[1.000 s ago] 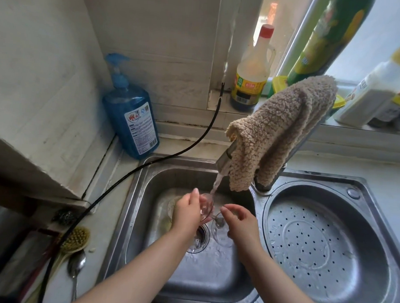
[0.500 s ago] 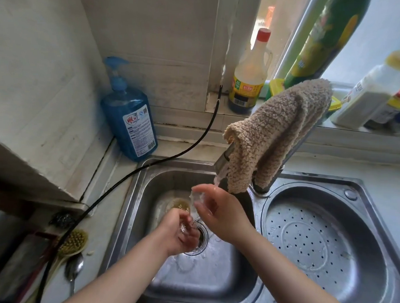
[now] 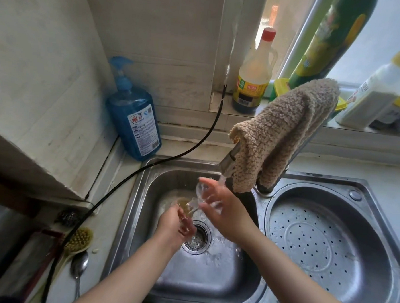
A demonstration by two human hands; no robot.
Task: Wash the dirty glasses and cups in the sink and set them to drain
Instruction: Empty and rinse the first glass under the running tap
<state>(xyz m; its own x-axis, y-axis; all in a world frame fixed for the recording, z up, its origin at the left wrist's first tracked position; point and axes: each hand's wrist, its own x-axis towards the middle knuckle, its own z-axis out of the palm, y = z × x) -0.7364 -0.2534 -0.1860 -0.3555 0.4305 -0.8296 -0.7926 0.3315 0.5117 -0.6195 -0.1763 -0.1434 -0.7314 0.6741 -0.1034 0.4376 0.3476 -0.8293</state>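
My right hand (image 3: 223, 212) has lifted its glass (image 3: 207, 197) up under the tap water (image 3: 221, 180). My left hand (image 3: 175, 226) grips another glass (image 3: 186, 222) lower down. Rinsing goes on.

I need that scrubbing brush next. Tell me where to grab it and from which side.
Grip the brush by its pale handle, which runs from the yellow bristle head toward the near counter edge. Come from above with the left hand, the nearer one. The bristles seem to face up, and the black cable crosses close beside the head, so closing the fingers on the handle looks cleaner.
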